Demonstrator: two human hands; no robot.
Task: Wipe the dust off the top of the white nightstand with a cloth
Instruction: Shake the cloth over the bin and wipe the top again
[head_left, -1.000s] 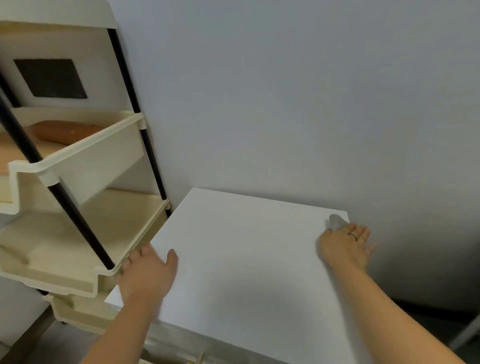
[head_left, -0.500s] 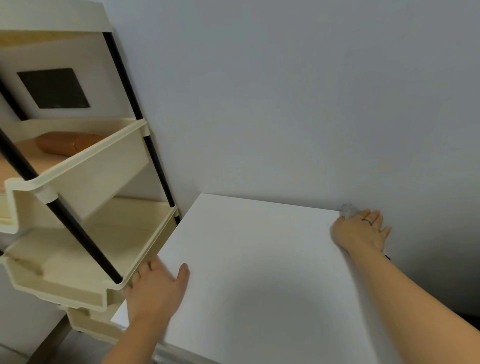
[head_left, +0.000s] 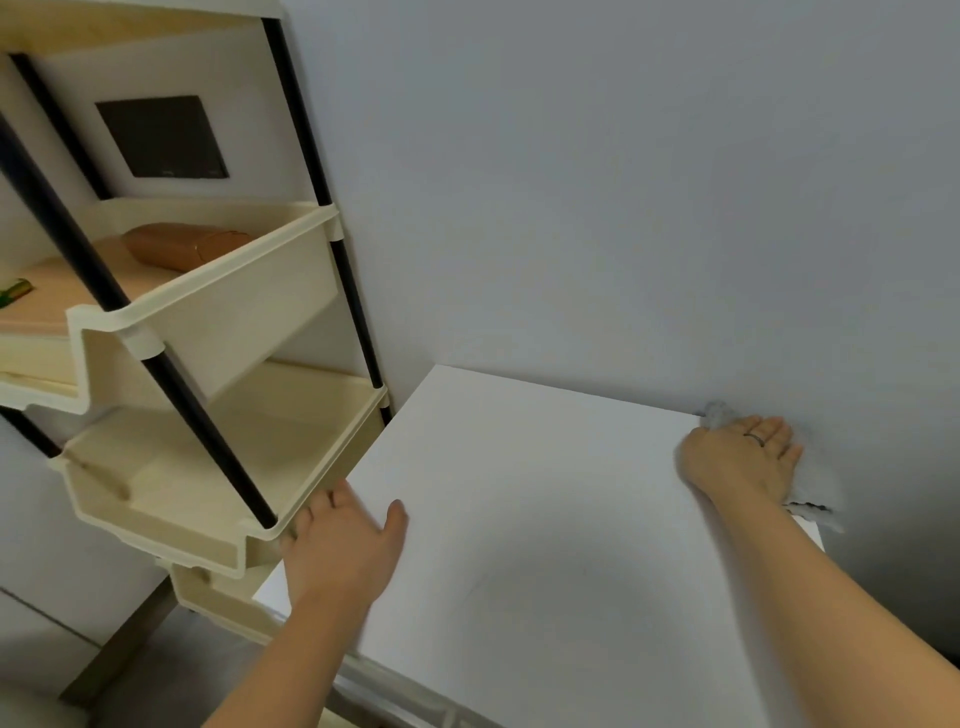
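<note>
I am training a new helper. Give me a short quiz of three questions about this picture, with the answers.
1. True or false: the right hand presses flat on the cloth.
2. Where on the nightstand is the cloth? A) near left corner B) far right corner C) middle
3. Fill in: the left hand rests at the edge beside the cream ____.
Key: 1 true; 2 B; 3 rack.

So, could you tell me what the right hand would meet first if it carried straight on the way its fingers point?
Most likely the wall: the right hand presses the cloth at the far right corner of the nightstand, fingers aimed at it. The gap is hard to judge.
</note>
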